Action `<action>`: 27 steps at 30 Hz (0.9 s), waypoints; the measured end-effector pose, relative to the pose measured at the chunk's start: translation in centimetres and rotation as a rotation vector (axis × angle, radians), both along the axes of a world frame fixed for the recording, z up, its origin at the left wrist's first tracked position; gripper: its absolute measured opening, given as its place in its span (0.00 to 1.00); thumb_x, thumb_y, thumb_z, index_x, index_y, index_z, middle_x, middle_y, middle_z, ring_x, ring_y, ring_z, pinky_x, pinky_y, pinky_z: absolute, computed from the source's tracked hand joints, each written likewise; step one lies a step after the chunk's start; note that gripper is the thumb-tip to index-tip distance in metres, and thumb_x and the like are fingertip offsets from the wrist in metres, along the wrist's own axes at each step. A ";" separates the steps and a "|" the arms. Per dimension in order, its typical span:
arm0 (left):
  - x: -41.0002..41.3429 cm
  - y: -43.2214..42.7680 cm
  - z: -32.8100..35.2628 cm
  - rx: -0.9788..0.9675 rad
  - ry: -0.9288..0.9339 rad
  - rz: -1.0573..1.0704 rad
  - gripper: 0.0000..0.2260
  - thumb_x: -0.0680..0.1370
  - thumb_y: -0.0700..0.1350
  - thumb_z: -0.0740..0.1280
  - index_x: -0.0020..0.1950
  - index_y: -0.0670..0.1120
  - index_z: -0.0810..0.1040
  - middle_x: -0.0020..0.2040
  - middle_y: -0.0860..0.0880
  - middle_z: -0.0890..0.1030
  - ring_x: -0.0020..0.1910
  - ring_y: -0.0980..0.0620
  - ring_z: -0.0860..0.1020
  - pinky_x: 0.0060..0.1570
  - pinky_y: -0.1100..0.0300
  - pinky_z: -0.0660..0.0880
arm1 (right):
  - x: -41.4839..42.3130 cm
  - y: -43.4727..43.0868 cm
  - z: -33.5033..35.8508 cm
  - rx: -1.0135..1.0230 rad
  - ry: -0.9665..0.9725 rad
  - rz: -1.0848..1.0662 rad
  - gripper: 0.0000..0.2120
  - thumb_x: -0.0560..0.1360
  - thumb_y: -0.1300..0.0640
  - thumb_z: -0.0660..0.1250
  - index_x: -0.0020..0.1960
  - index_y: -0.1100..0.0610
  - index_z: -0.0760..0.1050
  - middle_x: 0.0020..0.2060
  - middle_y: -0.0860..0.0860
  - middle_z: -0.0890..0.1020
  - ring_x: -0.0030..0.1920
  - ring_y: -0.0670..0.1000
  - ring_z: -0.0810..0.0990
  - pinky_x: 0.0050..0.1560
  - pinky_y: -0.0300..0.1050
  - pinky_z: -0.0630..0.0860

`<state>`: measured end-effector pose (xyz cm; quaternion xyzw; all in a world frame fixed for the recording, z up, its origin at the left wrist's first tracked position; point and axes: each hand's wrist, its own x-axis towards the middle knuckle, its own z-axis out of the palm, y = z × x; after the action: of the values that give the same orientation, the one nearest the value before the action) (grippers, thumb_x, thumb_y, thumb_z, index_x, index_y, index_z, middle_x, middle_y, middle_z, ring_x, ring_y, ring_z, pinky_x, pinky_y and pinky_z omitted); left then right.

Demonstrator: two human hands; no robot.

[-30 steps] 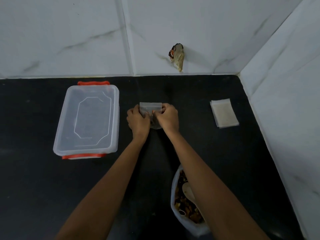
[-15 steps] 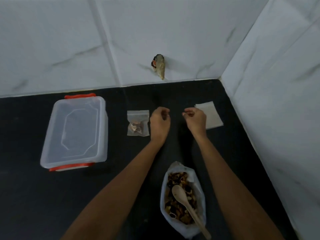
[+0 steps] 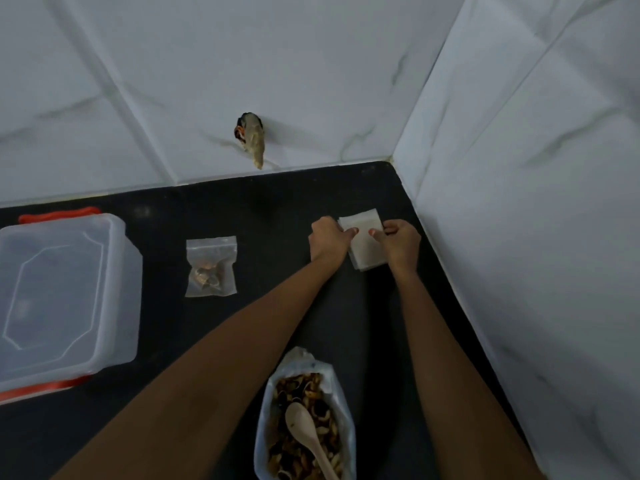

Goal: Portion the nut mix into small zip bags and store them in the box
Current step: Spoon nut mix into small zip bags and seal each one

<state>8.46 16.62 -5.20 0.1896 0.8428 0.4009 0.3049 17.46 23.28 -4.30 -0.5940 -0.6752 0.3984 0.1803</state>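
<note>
One stack of small translucent plastic zip bags (image 3: 364, 249): pinched at its edges by my left hand (image 3: 327, 239) and right hand (image 3: 400, 242), fingers curled.

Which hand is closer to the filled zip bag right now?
Left. The left hand holds the left edge of the empty bag stack, right of the filled zip bag; the right hand is farther right, at the stack's opposite edge.

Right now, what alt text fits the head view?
The left hand and right hand pinch at a stack of empty zip bags on the black counter. One filled bag lies beside a lidded box; the open nut mix bag holds a wooden spoon.
</note>
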 end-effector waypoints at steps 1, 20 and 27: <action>-0.1 0.2 -0.2 -0.015 0.003 0.001 0.15 0.72 0.49 0.71 0.49 0.38 0.79 0.48 0.41 0.82 0.48 0.45 0.81 0.50 0.54 0.77 | 0.0 0.1 -0.2 -0.011 0.005 -0.003 0.16 0.72 0.62 0.70 0.58 0.63 0.75 0.54 0.58 0.79 0.53 0.53 0.78 0.47 0.37 0.69; -0.5 0.4 -0.3 -0.071 -0.031 0.034 0.09 0.74 0.47 0.69 0.51 0.45 0.78 0.52 0.44 0.81 0.52 0.45 0.79 0.52 0.53 0.76 | 0.4 1.2 -0.7 -0.035 0.024 -0.001 0.09 0.70 0.63 0.72 0.50 0.63 0.78 0.49 0.57 0.81 0.44 0.48 0.74 0.37 0.34 0.67; -0.3 0.2 -0.1 -0.037 -0.057 0.042 0.08 0.73 0.48 0.70 0.49 0.46 0.76 0.50 0.44 0.81 0.49 0.45 0.80 0.51 0.50 0.78 | 1.0 1.2 -0.2 -0.079 0.092 -0.027 0.13 0.69 0.62 0.73 0.53 0.64 0.79 0.50 0.58 0.82 0.45 0.50 0.77 0.49 0.42 0.74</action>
<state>8.17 16.81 -5.33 0.1550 0.8448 0.3969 0.3236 18.48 24.47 -4.51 -0.5908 -0.6419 0.4490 0.1932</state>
